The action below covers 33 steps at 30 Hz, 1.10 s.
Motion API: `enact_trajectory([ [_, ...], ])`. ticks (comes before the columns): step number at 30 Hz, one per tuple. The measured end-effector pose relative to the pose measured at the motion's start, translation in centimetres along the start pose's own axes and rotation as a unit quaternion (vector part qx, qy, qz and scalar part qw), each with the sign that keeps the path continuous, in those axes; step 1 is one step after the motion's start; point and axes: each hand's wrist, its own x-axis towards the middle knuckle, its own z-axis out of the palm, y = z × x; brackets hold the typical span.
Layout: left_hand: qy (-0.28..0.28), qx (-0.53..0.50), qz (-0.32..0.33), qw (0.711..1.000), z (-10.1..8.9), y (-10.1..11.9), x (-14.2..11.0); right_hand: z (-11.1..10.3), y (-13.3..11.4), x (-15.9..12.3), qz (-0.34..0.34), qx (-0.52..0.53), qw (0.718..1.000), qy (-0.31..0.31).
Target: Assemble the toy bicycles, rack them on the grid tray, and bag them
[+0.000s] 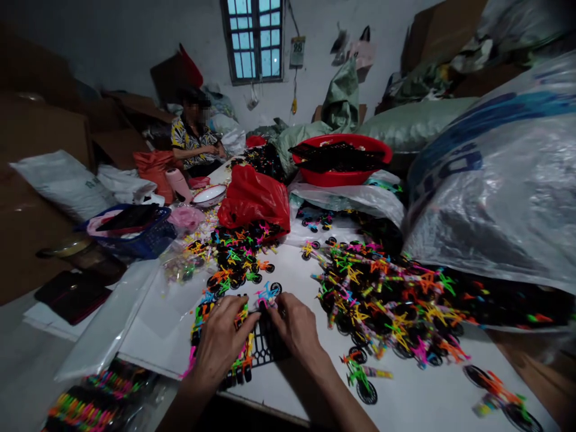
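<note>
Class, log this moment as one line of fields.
left hand: on black grid tray | right hand: at blue toy bicycle | right: toy bicycle pile | behind: red bag

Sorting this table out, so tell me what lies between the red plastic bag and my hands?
In the head view, a heap of small coloured toy bicycles lies between the red plastic bag and both hands.

We sit at a table point(427, 396) with our left hand point(220, 342) and right hand point(294, 327) side by side on a grid tray point(265, 351). A toy bicycle point(267, 294) lies just beyond our fingertips. A heap of bicycles point(387, 300) spreads to the right, a smaller heap point(234, 255) sits ahead, and a bag point(254, 198) lies behind that. A person point(193, 141) sits at the far end, a basin point(342, 159) to their right.
</note>
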Motion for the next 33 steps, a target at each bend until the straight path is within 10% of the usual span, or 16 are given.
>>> enact_trajectory([
  [6,0.02,-0.268,-0.259,0.928,1.0,2.9,1.0,-0.8,-2.1,-0.9,-0.06,0.06,0.995,0.061],
  [13,0.019,-0.337,-0.3,0.892,0.9,3.2,-0.6,-0.7,-1.9,-1.5,-0.036,0.17,0.985,0.015],
  [21,-0.022,-0.028,-0.096,0.995,-3.3,0.6,0.2,2.9,1.2,-1.0,0.047,0.205,0.976,-0.055],
  [27,-0.167,0.018,0.033,0.985,-0.9,-0.4,0.7,5.4,0.9,0.5,0.023,0.267,0.963,-0.033],
  [33,-0.159,0.004,0.026,0.987,-0.1,-1.1,0.7,6.1,0.8,1.3,-0.105,0.184,0.974,-0.08],
])
